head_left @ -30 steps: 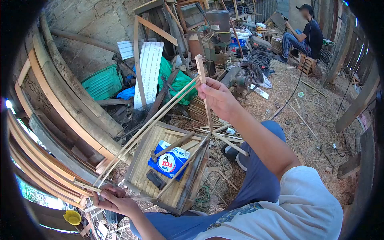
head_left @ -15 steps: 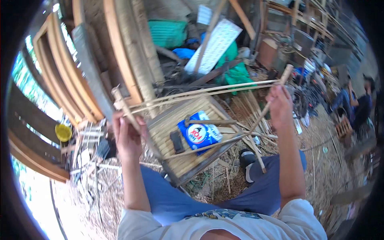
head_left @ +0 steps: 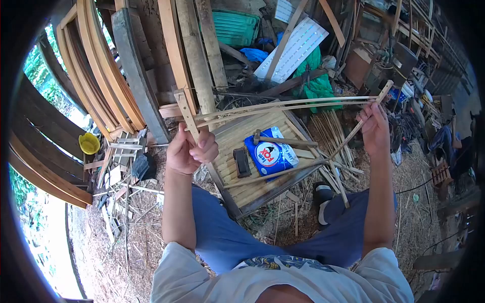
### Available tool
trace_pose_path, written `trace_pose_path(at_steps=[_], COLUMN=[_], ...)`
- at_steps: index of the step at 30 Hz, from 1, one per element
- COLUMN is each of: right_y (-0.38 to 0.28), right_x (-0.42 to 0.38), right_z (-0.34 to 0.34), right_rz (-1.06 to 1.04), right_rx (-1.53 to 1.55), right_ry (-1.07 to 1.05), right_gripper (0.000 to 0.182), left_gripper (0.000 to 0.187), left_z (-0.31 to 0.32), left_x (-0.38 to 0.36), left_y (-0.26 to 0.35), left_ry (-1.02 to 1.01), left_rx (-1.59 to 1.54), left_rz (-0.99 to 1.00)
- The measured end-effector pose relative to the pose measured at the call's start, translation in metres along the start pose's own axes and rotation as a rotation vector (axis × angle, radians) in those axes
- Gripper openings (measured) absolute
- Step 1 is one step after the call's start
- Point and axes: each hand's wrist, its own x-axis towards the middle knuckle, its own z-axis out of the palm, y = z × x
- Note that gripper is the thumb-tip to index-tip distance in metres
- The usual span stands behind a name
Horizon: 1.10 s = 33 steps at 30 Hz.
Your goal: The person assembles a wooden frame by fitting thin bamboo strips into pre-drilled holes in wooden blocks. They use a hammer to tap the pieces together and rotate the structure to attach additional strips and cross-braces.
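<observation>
Held up over the lap above the woven bamboo panel (head_left: pixel 237 134), a light, springy frame of thin bamboo strips (head_left: pixel 283 107), best gripped at its 2 stiffer end sticks, left hand (head_left: pixel 189 150) at 9 o'clock and right hand (head_left: pixel 375 126) at 3 o'clock, fingers clamped on each.

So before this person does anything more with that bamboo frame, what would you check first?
1. Left hand closed on the left end stick: ok, fist wrapped around it.
2. Right hand gripping the right end stick: ok, fingers closed on it.
3. Thin bamboo strips spanning between both sticks: ok, they run across without sagging.
4. Whether the strips are fastened at each end: cannot tell, joints too small to see.
5. Hammer and blue glue packet lying loose on the woven bamboo panel under the frame: ok, both lie flat.
6. Dark sharpening block clear of the strips: ok, it sits apart on the panel.
</observation>
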Motion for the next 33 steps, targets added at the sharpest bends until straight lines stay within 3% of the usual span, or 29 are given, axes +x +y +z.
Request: trace_pose_path(at_steps=[3,7,8,11,12,14,16,18,21,25,28,31,33], right_y=[0.002,0.007,0.009,0.047,0.051,0.06,0.117,0.163,0.193,0.201,0.178,0.121,0.074], right_x=[0.002,0.0,-0.01,-0.016,-0.034,-0.053,-0.054,-0.055,-0.038,-0.022,-0.016,-0.038,-0.051], right_z=[-0.002,0.018,0.034,0.003,0.019,0.051,0.039,0.025,-0.002,0.004,0.024,0.074,0.099], right_rz=[-0.013,-0.166,-0.282,-1.052,-0.911,-0.91,-0.456,-0.436,-0.165,-0.238,-0.372,-0.113,-0.198], right_rx=[-0.033,-0.298,-0.539,-1.033,-1.046,-1.491,-1.496,-1.672,-1.975,-2.032,-2.082,-2.094,-2.021], right_ry=[0.007,0.309,0.526,0.58,0.252,-0.16,-0.432,-0.424,-0.598,-0.687,-0.71,-0.652,-0.647], right_gripper=[0.015,0.023,0.022,0.015,0.017,0.021,0.022,0.017,0.019,0.018,0.017,0.018,0.02], left_gripper=[0.055,0.054,0.054,0.055,0.056,0.056,0.057,0.053,0.045,0.033,0.03,0.028,0.028], left_z=[0.001,0.008,0.008,0.009,0.009,0.008,0.007,0.009,0.013,0.005,0.005,0.006,0.005], left_x=[0.0,0.001,0.001,0.0,0.0,-0.001,0.001,0.004,0.004,0.002,0.001,-0.001,-0.001], left_y=[-0.006,-0.008,-0.008,-0.009,-0.008,-0.01,-0.011,-0.011,-0.01,-0.01,-0.012,-0.012,-0.01], left_ry=[0.09,0.189,0.178,0.134,0.111,0.135,0.143,0.143,0.142,0.148,0.174,0.194,0.181], left_rx=[-0.036,-0.025,-0.013,-0.023,-0.022,-0.032,-0.035,-0.032,-0.037,0.003,0.046,0.027,-0.005], left_rz=[0.03,0.07,0.082,0.066,0.061,0.058,0.067,0.071,0.097,0.117,0.153,0.139,0.102])
